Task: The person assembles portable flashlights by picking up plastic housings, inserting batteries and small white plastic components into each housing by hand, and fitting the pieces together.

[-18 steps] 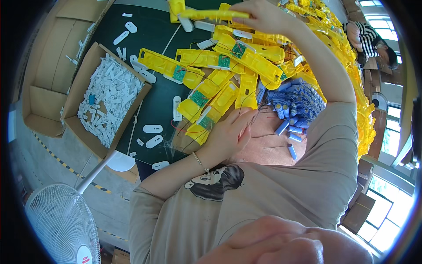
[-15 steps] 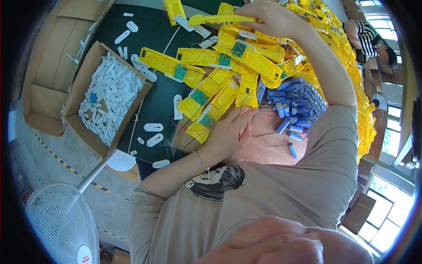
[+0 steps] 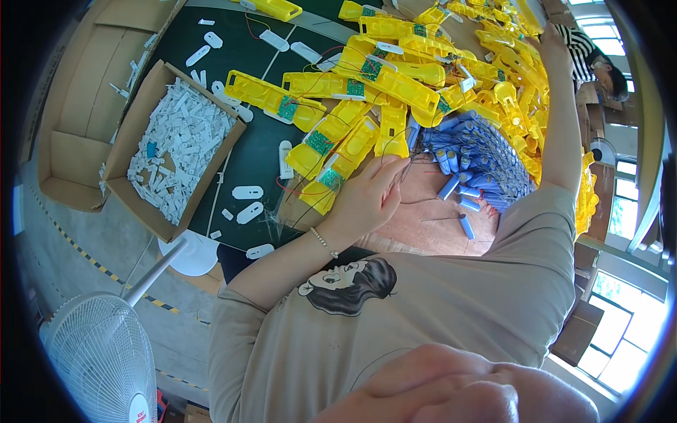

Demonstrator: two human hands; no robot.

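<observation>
My left hand [image 3: 372,192] rests at the near edge of the work area, with its fingers bent and pressed together close to thin dark wires. What it pinches, if anything, is too small to make out. My right hand [image 3: 554,44] is stretched far out at the upper right, over the edge of a heap of yellow plastic shells [image 3: 518,106]; its fingers cannot be made out. Several yellow shells with green circuit boards [image 3: 321,143] and red and black wires lie overlapping ahead of my left hand. Beside them is a pile of blue cylindrical batteries [image 3: 483,158] with wires.
A cardboard box [image 3: 224,151] full of small white plastic parts stands at the left of the dark green table [image 3: 247,166]. White oval covers [image 3: 248,192] lie scattered there. A white fan [image 3: 106,359] stands at lower left. Another person in a striped top [image 3: 582,56] is at far right.
My right hand has swung from the top middle to the far right, and the yellow piece it held is no longer seen in it. My left hand has barely moved.
</observation>
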